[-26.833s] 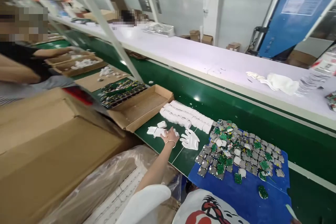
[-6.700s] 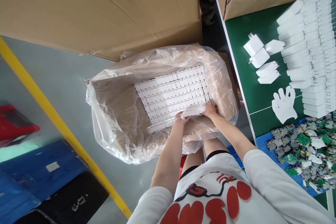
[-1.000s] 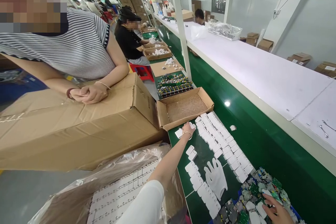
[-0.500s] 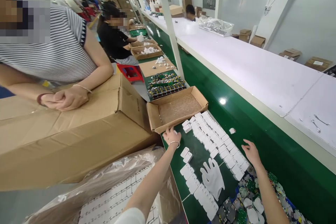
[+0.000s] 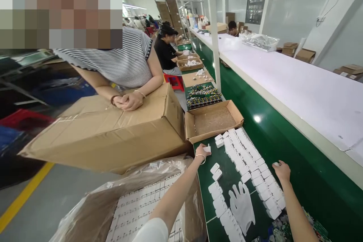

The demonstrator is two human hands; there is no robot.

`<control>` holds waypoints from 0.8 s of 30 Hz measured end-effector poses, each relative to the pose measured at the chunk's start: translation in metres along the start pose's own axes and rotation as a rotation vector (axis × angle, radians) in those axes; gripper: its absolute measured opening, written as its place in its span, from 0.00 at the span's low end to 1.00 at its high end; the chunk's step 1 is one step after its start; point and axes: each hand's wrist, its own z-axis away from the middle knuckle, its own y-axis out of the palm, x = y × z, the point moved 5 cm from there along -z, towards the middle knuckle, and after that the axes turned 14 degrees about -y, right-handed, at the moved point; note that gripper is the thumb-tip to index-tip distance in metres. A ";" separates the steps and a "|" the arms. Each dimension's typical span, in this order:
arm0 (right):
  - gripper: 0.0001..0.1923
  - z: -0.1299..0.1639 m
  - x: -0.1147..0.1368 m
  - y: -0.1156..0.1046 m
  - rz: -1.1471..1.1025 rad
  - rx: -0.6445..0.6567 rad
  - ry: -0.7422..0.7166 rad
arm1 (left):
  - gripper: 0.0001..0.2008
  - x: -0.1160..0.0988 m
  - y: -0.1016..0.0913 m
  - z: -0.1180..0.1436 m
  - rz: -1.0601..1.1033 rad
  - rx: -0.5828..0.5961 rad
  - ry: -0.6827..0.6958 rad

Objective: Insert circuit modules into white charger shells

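My left hand is closed on a white plastic casing, close to the near wall of the shallow cardboard tray. Over the green belt, my right hand pinches a small white piece; its exact kind cannot be made out. Between the hands, white casings stand in tight slanting rows on the green table. A shorter row of casings runs along the near edge. An empty white glove lies flat between these rows.
A heap of small circuit boards lies at bottom right. A plastic-lined carton holds layered white parts. A co-worker rests folded hands on a large cardboard box. Stacked circuit boards sit beyond the tray. A white shelf borders the belt.
My view has swung left. The small white piece that lay on the belt is gone from there, and my right hand now pinches one. The casing in my left hand now shows clearly.
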 end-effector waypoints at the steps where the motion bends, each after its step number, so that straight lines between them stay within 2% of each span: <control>1: 0.33 0.012 -0.007 -0.006 0.000 0.016 0.015 | 0.15 0.002 0.002 0.005 0.020 -0.010 0.017; 4: 0.35 0.066 -0.038 -0.022 -0.010 0.083 0.046 | 0.16 0.002 0.013 0.025 0.087 -0.012 0.125; 7: 0.35 0.138 -0.083 -0.023 -0.052 0.229 0.155 | 0.17 -0.008 0.031 0.041 0.148 0.029 0.233; 10: 0.36 0.206 -0.120 -0.020 -0.045 0.344 0.331 | 0.16 -0.024 0.047 0.045 0.190 0.035 0.240; 12: 0.37 0.234 -0.121 -0.021 0.005 0.332 0.399 | 0.15 -0.034 0.056 0.043 0.212 0.031 0.202; 13: 0.38 0.242 -0.112 -0.023 0.028 0.300 0.396 | 0.15 -0.037 0.059 0.041 0.220 0.037 0.178; 15: 0.37 0.246 -0.073 -0.025 0.034 0.213 0.296 | 0.14 -0.040 0.064 0.039 0.231 0.070 0.134; 18: 0.34 0.239 0.016 -0.009 -0.063 0.122 -0.037 | 0.14 -0.033 0.062 0.039 0.237 0.139 0.089; 21: 0.30 0.244 0.095 0.036 -0.116 0.138 -0.338 | 0.15 -0.008 0.053 0.048 0.224 0.163 0.039; 22: 0.30 0.250 0.111 0.057 -0.108 0.167 -0.408 | 0.16 0.004 0.049 0.055 0.211 0.160 0.021; 24: 0.32 0.266 0.129 0.098 -0.051 0.215 -0.491 | 0.18 0.032 0.045 0.075 0.167 0.153 0.005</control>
